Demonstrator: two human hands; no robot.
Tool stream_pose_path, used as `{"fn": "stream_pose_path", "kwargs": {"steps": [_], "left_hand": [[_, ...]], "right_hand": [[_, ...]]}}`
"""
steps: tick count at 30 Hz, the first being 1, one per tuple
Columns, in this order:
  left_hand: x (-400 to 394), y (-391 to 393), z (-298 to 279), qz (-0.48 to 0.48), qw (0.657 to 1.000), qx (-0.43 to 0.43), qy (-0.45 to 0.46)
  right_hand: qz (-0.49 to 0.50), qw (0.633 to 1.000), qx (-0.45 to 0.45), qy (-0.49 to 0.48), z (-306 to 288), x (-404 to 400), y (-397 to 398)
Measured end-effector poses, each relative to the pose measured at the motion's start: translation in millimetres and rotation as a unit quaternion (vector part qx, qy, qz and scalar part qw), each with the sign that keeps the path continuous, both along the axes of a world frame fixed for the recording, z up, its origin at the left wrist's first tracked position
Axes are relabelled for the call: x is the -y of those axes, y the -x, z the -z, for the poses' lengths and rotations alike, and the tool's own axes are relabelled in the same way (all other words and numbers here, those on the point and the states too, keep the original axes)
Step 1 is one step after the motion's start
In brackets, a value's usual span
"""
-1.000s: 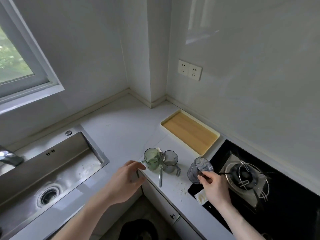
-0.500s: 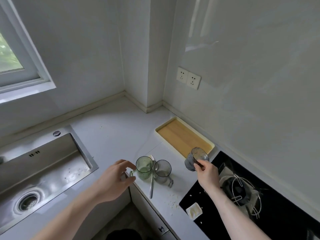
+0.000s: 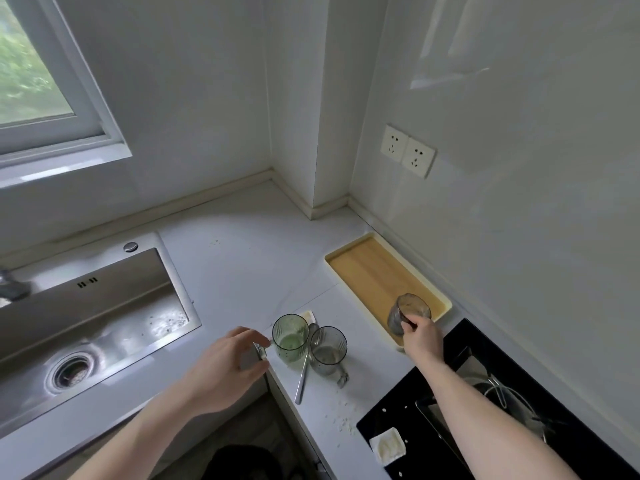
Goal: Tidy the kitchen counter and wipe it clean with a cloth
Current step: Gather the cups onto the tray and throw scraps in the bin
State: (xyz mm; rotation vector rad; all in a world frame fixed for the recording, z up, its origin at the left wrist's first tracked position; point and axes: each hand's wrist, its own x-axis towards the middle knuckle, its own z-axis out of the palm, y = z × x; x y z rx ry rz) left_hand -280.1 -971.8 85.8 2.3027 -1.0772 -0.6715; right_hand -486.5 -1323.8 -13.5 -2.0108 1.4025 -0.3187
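Stainless steel fills the left: the sink (image 3: 90, 323) is cut off at the frame's edge, and only a blurred stub of the tap (image 3: 12, 289) shows. Specks lie on the sink floor near the drain (image 3: 71, 370); we cannot tell what they are.

Our left hand (image 3: 225, 368) reaches in from below, forearm angled up to the right, thumb and forefinger curled toward each other at the handle of the green glass mug (image 3: 290, 337). That grip is narrow, and seems to pinch the handle, though blur hides the contact. The mug stands upright on the white desk (image 3: 242, 265), touching the clear glass mug (image 3: 328, 349) beside it. A metal spoon (image 3: 304, 368) lies in the gap between them, its bowl half hidden. A small pale object (image 3: 308, 317) behind the green mug is mostly covered.

Crumbs (image 3: 343, 420) dot the desk's front edge.

Our right hand (image 3: 420, 339) stretches forward, fingers curled round the dark glass (image 3: 408, 313), gripping it tilted above the near end of the yellow tray (image 3: 353, 258); whether it touches the tray, we cannot tell. The black hob (image 3: 485, 341) runs off frame, with a small white dish (image 3: 388, 446) on its near corner.
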Motion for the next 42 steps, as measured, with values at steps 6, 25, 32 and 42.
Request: {"fn": "stream_pose_path", "kwargs": {"steps": [6, 25, 32, 42], "left_hand": [[7.7, 0.9, 4.2, -0.001, 1.0, 0.001, -0.024], [29.0, -12.0, 53.4, -0.071, 0.991, -0.07, -0.085], [40.7, -16.6, 76.6, -0.061, 0.985, -0.081, -0.142], [46.5, -19.8, 84.5, -0.011, 0.982, -0.067, -0.174]], "right_hand": [[-0.011, 0.999, -0.037, 0.007, 13.6, -0.6, -5.1], [-0.13, 0.978, 0.07, -0.149, -0.7, -124.3, -3.4], [-0.144, 0.98, -0.016, -0.134, 18.8, -133.0, -10.8], [-0.116, 0.983, -0.004, -0.143, 10.9, -134.6, -7.1]]}}
